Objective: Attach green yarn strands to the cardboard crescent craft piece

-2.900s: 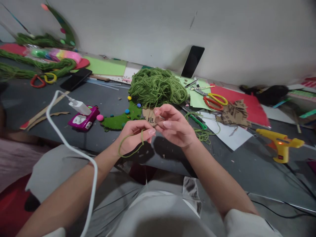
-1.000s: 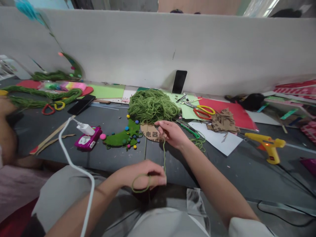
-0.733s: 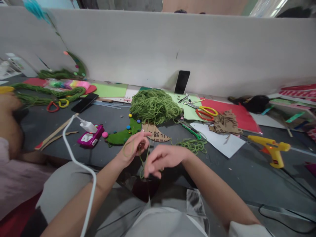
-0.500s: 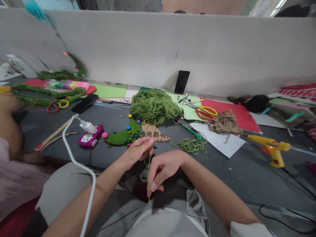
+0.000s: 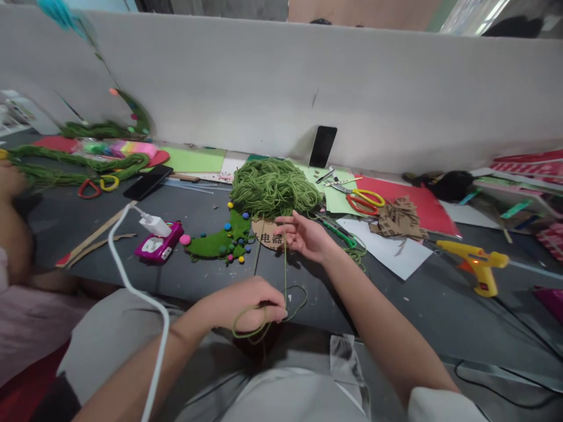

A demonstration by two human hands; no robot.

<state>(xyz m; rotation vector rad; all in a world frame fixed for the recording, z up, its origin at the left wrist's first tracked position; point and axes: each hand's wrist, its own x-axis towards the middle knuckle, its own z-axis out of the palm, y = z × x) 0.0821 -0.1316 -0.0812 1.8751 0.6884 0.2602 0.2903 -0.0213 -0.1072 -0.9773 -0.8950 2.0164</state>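
My left hand [image 5: 257, 302] is closed in a pinch on a strand of green yarn [image 5: 285, 272] near the table's front edge. A loose loop of the yarn hangs around its fingers. From that pinch the strand rises straight to my right hand [image 5: 308, 235], whose fingers are stretched out and apart as it crosses them. Behind the right hand lies a big heap of green yarn [image 5: 275, 187]. A printed cardboard piece [image 5: 266, 234] is partly covered by the right fingers. Beside it is a green crescent [image 5: 215, 245] dotted with coloured pompoms.
Red-and-yellow scissors [image 5: 367, 199], green-handled scissors [image 5: 341, 231] and torn cardboard [image 5: 400, 220] lie right of the heap. A yellow glue gun [image 5: 479, 264] rests farther right. On the left are a purple power strip [image 5: 158, 243], a white cable [image 5: 141, 293] and another person's arm [image 5: 13, 223].
My right hand has moved up and away from my lap toward the cardboard, its fingers opening out. My left hand has come down and right, the strand now stretched between both.
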